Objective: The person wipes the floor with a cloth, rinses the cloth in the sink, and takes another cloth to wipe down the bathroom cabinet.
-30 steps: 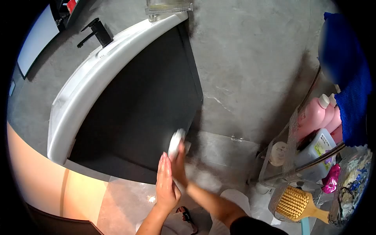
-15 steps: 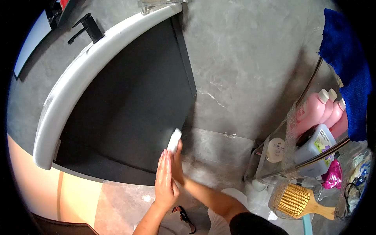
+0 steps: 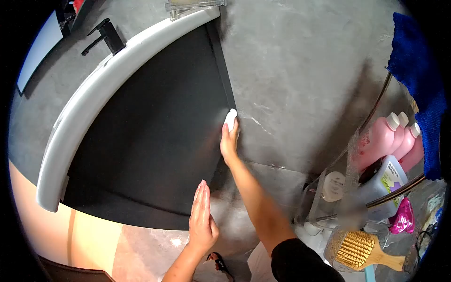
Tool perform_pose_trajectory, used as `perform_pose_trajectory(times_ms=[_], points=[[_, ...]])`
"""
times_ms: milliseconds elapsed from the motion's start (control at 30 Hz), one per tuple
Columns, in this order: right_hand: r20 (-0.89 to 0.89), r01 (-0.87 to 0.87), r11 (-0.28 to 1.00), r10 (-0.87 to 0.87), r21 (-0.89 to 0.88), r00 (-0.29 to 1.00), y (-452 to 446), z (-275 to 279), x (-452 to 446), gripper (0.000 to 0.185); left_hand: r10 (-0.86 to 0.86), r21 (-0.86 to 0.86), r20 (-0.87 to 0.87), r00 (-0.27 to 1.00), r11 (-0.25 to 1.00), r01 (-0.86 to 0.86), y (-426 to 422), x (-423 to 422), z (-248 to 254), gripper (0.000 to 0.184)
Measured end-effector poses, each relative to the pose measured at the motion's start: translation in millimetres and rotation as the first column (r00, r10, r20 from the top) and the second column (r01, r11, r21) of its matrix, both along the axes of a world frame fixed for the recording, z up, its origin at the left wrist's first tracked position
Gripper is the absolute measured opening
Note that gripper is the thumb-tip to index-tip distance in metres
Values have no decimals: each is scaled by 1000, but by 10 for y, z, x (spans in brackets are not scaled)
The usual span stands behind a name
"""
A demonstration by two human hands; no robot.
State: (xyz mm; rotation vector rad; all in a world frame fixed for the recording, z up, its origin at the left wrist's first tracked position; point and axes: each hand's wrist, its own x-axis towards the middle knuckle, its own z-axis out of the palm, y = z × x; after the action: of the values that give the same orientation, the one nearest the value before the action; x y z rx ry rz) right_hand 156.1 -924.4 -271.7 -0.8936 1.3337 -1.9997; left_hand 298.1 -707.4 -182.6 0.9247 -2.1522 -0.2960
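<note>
My right hand (image 3: 229, 143) is stretched forward, closed around a small white oblong object (image 3: 230, 119) whose rounded end sticks out past the fingers. Its exact kind does not show. It is in front of the right edge of a dark cabinet (image 3: 150, 122). Lower down, my left hand (image 3: 202, 218) is held upright with its fingers straight and side by side, holding nothing. The skin of that hand looks wet and shiny. A gap separates the two hands.
A white basin rim (image 3: 89, 96) with a black faucet (image 3: 110, 36) tops the cabinet. At right, a wire rack holds pink bottles (image 3: 378, 136), a grey bottle (image 3: 383, 181) and a wooden hairbrush (image 3: 359, 249). A blue towel (image 3: 416, 80) hangs above.
My right hand has moved away from my left, forward and slightly right, carrying the white object. My left hand stays almost in place.
</note>
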Motion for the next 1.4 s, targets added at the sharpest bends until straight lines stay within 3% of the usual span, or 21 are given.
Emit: perform_pose_trajectory(times_ms=[33, 100, 133, 167, 200, 267, 300, 367, 433, 500, 600, 667, 700, 767, 900, 967, 1100, 1167, 1267, 1333, 1400], points=[[18, 25, 1000, -25, 13, 1000, -39, 71, -20, 56, 7, 2, 1, 1000, 1000, -7, 5, 14, 16, 77], [14, 9, 990, -7, -138, 1000, 155, -151, 309, 59, 11, -12, 2, 1000, 1000, -11, 11, 12, 53, 64], [-185, -2, 976, -40, -220, 982, 451, -251, 533, 63, 16, -20, 6, 1000, 1000, -16, 14, 22, 66, 63], [-305, -44, 953, -52, -300, 951, 862, 24, 658, 67, 27, -23, 11, 1000, 999, -27, 33, 33, 72, 63], [-328, -60, 950, -47, -306, 943, 891, 37, 702, 69, 19, -25, 15, 1000, 1000, -18, 33, 38, 85, 64], [-272, -131, 925, 31, -356, 962, 770, 99, 604, 68, 13, -35, 24, 1000, 999, -12, 21, 51, 130, 64], [-314, -66, 957, -28, -284, 949, 413, 38, 418, 63, 21, -34, -4, 1000, 999, -22, 23, 62, 157, 65], [28, -88, 975, 96, -203, 995, 205, 521, 151, 58, 53, -38, -4, 999, 998, -53, 66, 136, 162, 67], [-91, 11, 971, -34, -240, 995, 393, 456, 456, 58, 67, -43, -23, 997, 997, -68, 142, 230, 205, 67], [-331, -6, 911, -144, -412, 933, 1043, 282, 976, 59, 77, -75, -49, 996, 994, -81, 243, 359, 188, 67], [-455, -188, 901, -11, -390, 890, 1510, 341, 1244, 59, 83, -175, -67, 994, 980, -93, 452, 540, 257, 65], [-487, -214, 794, -116, -569, 865, 1256, 936, 1030, 57, 130, -245, -108, 986, 957, -153, 585, 583, 347, 59], [-475, -257, 795, -45, -550, 879, 1217, 1339, 951, 55, 164, -266, -118, 979, 945, -190, 627, 597, 364, 59], [-470, -231, 752, -118, -618, 875, 1140, 1717, 925, 53, 227, -300, -144, 963, 917, -262, 715, 638, 390, 59], [-585, -392, 741, -1, -546, 811, 1824, 712, 1186, 48, 371, -179, -294, 881, 884, -432, 851, 704, 454, 65], [-570, -409, 776, 80, -479, 818, 1954, 728, 1191, 47, 378, -73, -334, 864, 903, -423, 843, 726, 500, 67], [-581, -413, 597, -112, -688, 806, 1629, 1875, 1238, 50, 384, 24, -304, 872, 918, -396, 823, 743, 637, 68], [-603, -422, 619, -107, -663, 791, 1697, 1632, 1248, 47, 369, 17, -291, 883, 924, -381, 807, 742, 683, 68], [-686, -489, 652, -67, -580, 724, 1957, 502, 1281, 43, 379, 0, -269, 885, 919, -393, 815, 745, 691, 71], [-712, -495, 660, -86, -565, 697, 2054, 603, 1270, 46, 396, -48, -259, 881, 906, -421, 810, 708, 644, 68], [-736, -558, 582, -106, -591, 668, 1920, 1077, 1235, 50, 401, 129, -380, 834, 915, -381, 828, 747, 650, 66]])
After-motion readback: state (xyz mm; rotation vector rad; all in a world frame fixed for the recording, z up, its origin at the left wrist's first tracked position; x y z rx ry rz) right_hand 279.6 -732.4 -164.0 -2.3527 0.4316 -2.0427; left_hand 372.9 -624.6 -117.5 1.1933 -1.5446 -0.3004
